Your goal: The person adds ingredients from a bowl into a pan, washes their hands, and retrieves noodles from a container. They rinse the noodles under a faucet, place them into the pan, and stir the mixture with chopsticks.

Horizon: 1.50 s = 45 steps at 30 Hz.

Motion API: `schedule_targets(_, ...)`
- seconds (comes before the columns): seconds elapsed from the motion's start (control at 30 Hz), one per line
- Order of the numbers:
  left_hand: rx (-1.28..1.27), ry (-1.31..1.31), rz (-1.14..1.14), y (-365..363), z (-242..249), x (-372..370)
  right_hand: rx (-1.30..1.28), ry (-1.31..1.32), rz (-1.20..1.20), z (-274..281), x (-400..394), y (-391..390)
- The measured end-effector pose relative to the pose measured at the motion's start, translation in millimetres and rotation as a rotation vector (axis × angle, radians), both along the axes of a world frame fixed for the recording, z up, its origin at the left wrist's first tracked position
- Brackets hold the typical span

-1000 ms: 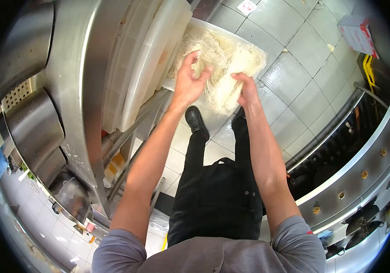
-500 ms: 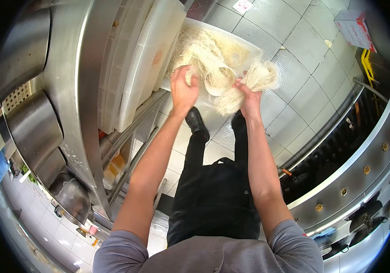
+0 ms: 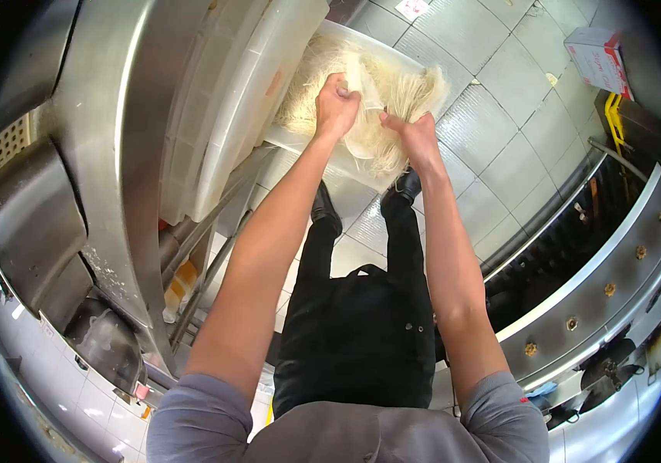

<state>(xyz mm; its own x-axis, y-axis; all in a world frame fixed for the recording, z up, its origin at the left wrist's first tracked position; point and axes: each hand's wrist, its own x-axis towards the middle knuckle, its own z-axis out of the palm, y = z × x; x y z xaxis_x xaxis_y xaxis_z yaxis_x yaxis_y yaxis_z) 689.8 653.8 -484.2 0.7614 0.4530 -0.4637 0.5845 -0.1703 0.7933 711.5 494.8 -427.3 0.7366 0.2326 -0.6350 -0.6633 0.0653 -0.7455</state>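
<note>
A shallow, pale plastic bin [image 3: 377, 42] full of loose dry rice vermicelli [image 3: 300, 104] is in front of me at floor level. My right hand [image 3: 415, 135] grips a bundle of the rice vermicelli [image 3: 415, 92] round its middle, the strands fanning out above and below the fingers. Left of it, my left hand [image 3: 337, 112] is closed over the bin, its fingers pinched at the lower end of a flat whitish strip [image 3: 354, 73]. Between the hands lies a smooth whitish piece [image 3: 359, 139], partly covered by noodles.
Stacked translucent plastic bins [image 3: 230, 116] and a steel counter [image 3: 107, 177] stand on my left. To my right runs a stove front [image 3: 585, 309] with brass-coloured knobs. A white and red box [image 3: 599, 60] is at the far right, on the grey tiled floor [image 3: 492, 131].
My left hand has moved up and right, and its fingers have closed at the whitish strip. My right hand has shifted left with the noodle bundle, bringing it over the bin.
</note>
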Motion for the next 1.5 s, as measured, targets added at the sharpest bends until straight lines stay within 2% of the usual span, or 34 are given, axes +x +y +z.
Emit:
schedule_targets(0.03,-0.016,-0.036,-0.06,-2,14,0,-0.032,0.027,0.035,-2,3,-2)
schedule_targets(0.1,-0.08,-0.108,-0.134,-5,24,-10,0.126,0.074,-0.131,-8,1,7)
schedule_targets(0.13,-0.042,-0.154,-0.186,-6,30,-14,0.207,0.098,-0.213,-10,0,13)
schedule_targets(0.2,0.031,-0.243,-0.284,-8,42,-24,0.17,0.052,-0.221,-15,-4,27)
schedule_targets(0.33,-0.1,0.046,-0.169,2,58,-27,0.133,0.073,-0.243,-16,-7,37)
schedule_targets(0.37,-0.061,0.007,-0.139,9,48,-29,0.095,0.062,-0.247,-17,-9,37)
schedule_targets(0.47,0.28,0.092,-0.2,29,42,-31,-0.001,0.021,-0.307,-18,-14,32)
schedule_targets(0.5,0.375,0.106,-0.324,36,39,-36,-0.016,0.001,-0.36,-16,-16,29)
schedule_targets(0.6,0.657,0.044,-0.465,37,75,-32,-0.107,-0.016,-0.498,-12,-25,12)
schedule_targets(0.7,0.647,-0.014,-0.42,52,59,-30,-0.12,0.001,-0.558,-32,-49,-13)
schedule_targets(0.8,0.851,0.088,-0.405,45,54,-28,-0.058,0.128,-0.55,-28,-68,-24)
schedule_targets(0.9,0.526,0.367,-0.177,69,37,-20,0.023,0.276,-0.493,-43,-85,-38)
schedule_targets(0.97,0.542,0.433,-0.227,68,42,-18,0.026,0.34,-0.438,-45,-88,-40)
schedule_targets(1.03,0.524,0.458,-0.256,66,52,-17,0.067,0.281,-0.434,-39,-92,-33)
schedule_targets(1.1,0.473,0.439,-0.257,64,63,-16,0.062,0.234,-0.419,-38,-88,-5)
schedule_targets(1.17,0.47,0.451,-0.268,67,63,-15,0.077,0.333,-0.3,-54,-74,27)
schedule_targets(1.2,0.468,0.463,-0.274,69,60,-17,0.179,0.289,-0.22,-57,-64,45)
schedule_targets(1.3,0.527,0.331,-0.27,85,22,-29,0.419,0.443,0.014,-50,-30,94)
schedule_targets(1.33,0.449,0.373,-0.236,89,17,-28,0.547,0.468,0.023,-58,-25,109)
schedule_targets(1.43,0.358,0.452,-0.247,94,28,-26,0.594,0.507,0.028,-50,-19,105)
schedule_targets(1.5,0.471,0.48,-0.245,90,24,-26,0.585,0.507,-0.028,-55,-18,72)
